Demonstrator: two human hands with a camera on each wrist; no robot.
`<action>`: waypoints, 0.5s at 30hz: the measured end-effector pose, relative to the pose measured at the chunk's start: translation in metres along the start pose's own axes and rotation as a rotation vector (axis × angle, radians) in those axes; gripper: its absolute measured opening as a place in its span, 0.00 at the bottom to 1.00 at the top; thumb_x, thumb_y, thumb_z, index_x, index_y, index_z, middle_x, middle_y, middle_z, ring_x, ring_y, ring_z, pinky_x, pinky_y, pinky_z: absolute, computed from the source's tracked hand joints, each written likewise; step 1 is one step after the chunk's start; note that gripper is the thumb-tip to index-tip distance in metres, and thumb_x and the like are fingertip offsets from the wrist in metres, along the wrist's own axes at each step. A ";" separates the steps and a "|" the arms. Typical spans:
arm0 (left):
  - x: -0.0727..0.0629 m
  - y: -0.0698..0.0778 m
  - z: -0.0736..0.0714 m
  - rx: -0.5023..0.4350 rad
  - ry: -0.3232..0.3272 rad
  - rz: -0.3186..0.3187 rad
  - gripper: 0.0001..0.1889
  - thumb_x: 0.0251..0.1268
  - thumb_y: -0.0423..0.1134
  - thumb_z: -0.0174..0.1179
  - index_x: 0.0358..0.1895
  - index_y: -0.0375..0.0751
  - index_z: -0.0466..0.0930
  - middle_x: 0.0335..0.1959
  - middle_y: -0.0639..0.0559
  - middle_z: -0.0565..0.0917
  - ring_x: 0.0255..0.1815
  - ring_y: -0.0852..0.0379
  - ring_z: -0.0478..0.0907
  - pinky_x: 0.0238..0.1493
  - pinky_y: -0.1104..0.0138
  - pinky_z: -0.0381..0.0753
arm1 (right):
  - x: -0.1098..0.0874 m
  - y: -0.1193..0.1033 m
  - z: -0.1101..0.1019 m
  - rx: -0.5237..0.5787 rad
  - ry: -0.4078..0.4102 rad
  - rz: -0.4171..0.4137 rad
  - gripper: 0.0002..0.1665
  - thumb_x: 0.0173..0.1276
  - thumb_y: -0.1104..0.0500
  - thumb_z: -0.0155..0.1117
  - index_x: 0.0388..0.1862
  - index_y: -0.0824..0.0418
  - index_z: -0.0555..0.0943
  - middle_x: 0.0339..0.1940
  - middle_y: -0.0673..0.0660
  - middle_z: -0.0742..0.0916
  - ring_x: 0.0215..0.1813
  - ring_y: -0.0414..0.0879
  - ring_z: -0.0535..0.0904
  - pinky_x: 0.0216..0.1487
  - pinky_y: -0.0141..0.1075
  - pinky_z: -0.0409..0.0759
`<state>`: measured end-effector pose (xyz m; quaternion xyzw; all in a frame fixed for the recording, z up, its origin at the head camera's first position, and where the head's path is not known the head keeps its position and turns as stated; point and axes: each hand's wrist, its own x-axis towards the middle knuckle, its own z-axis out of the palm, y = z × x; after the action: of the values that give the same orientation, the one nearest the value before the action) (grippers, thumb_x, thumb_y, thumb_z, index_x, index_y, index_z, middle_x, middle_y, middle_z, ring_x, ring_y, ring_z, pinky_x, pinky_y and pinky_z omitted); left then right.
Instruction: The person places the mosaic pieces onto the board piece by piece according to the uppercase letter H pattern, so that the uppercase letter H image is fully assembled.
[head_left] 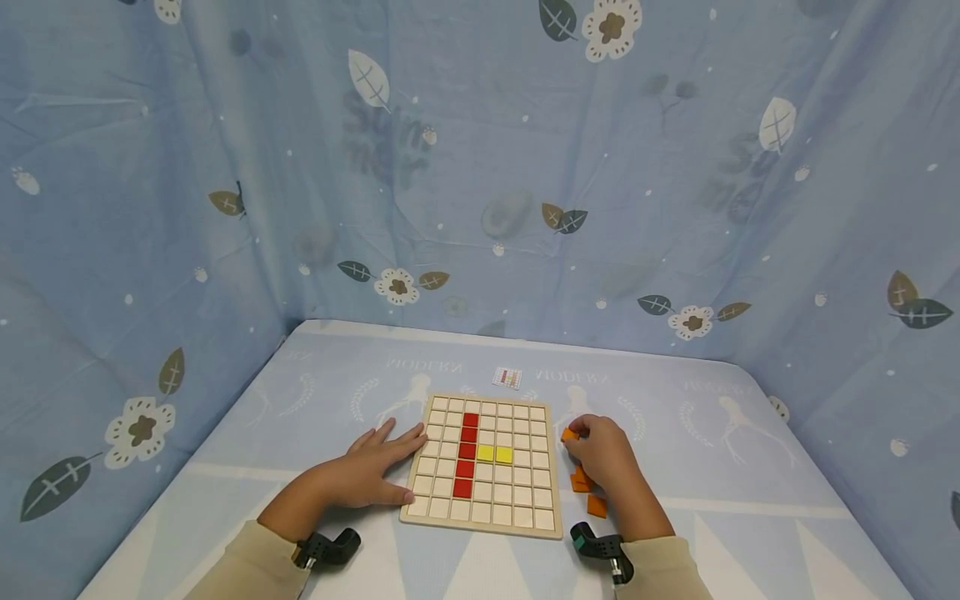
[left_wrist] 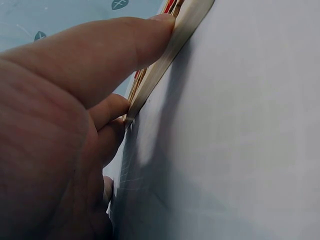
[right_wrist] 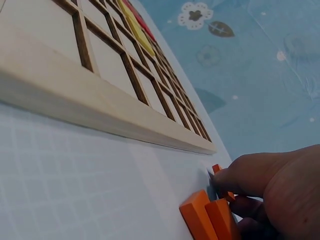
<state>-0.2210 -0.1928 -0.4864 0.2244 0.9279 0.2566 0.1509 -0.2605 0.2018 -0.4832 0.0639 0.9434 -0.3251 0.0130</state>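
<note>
A wooden grid board [head_left: 480, 527] lies on the table, with a column of red tiles [head_left: 467, 451] and two yellow tiles [head_left: 495, 454] set in its cells. My left hand [head_left: 367, 471] has its fingers spread, the thumb and fingertips touching the board's left edge, as the left wrist view also shows. To the right of the board, my right hand [head_left: 603, 450] pinches an orange tile [head_left: 569, 435] between thumb and fingers. More orange tiles [right_wrist: 199, 215] lie beside and below that hand, one of them [head_left: 597, 506] nearer the front.
A small printed card [head_left: 507, 378] with a coloured grid pattern lies behind the board. Blue patterned cloth [head_left: 480, 167] hangs behind and at both sides of the table [head_left: 675, 450]. Each wrist wears a black camera mount [head_left: 330, 547].
</note>
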 end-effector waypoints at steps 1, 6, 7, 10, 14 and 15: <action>0.000 0.000 0.000 -0.003 0.003 0.003 0.51 0.62 0.62 0.72 0.85 0.56 0.57 0.88 0.59 0.50 0.87 0.34 0.31 0.81 0.32 0.34 | 0.000 -0.001 0.000 0.002 0.003 -0.003 0.15 0.70 0.58 0.71 0.53 0.61 0.86 0.45 0.58 0.86 0.40 0.50 0.80 0.43 0.43 0.83; -0.001 0.001 0.000 -0.005 0.006 0.004 0.50 0.62 0.63 0.72 0.85 0.56 0.58 0.88 0.60 0.50 0.88 0.34 0.31 0.81 0.32 0.34 | 0.001 -0.007 0.002 0.020 0.008 -0.028 0.15 0.71 0.56 0.72 0.53 0.58 0.87 0.51 0.57 0.87 0.47 0.51 0.81 0.51 0.48 0.83; -0.001 0.001 0.000 -0.005 0.007 0.003 0.50 0.62 0.63 0.72 0.85 0.56 0.58 0.88 0.60 0.50 0.88 0.34 0.31 0.81 0.32 0.34 | 0.001 -0.009 0.003 0.028 0.002 -0.032 0.15 0.71 0.55 0.72 0.53 0.58 0.87 0.53 0.57 0.87 0.49 0.52 0.81 0.52 0.49 0.83; -0.001 0.001 0.000 0.002 0.007 -0.004 0.50 0.62 0.63 0.71 0.85 0.56 0.58 0.88 0.61 0.50 0.88 0.34 0.32 0.81 0.32 0.35 | 0.002 -0.018 0.005 0.049 -0.017 -0.050 0.15 0.72 0.54 0.71 0.55 0.56 0.87 0.56 0.57 0.87 0.52 0.52 0.81 0.52 0.50 0.82; 0.000 0.001 -0.001 0.000 0.006 -0.005 0.50 0.62 0.63 0.72 0.85 0.56 0.58 0.88 0.60 0.50 0.88 0.34 0.31 0.81 0.32 0.35 | 0.003 -0.028 0.010 0.054 -0.035 -0.087 0.15 0.72 0.54 0.71 0.55 0.55 0.87 0.56 0.56 0.87 0.52 0.51 0.82 0.50 0.48 0.82; 0.000 0.001 -0.001 0.000 0.006 -0.002 0.50 0.62 0.63 0.71 0.85 0.56 0.58 0.88 0.60 0.50 0.88 0.34 0.31 0.81 0.32 0.35 | 0.003 -0.031 0.012 0.057 -0.039 -0.094 0.15 0.72 0.54 0.71 0.55 0.55 0.87 0.56 0.56 0.87 0.52 0.51 0.82 0.50 0.47 0.82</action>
<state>-0.2205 -0.1923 -0.4848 0.2227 0.9285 0.2572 0.1485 -0.2675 0.1711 -0.4738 0.0136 0.9354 -0.3531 0.0145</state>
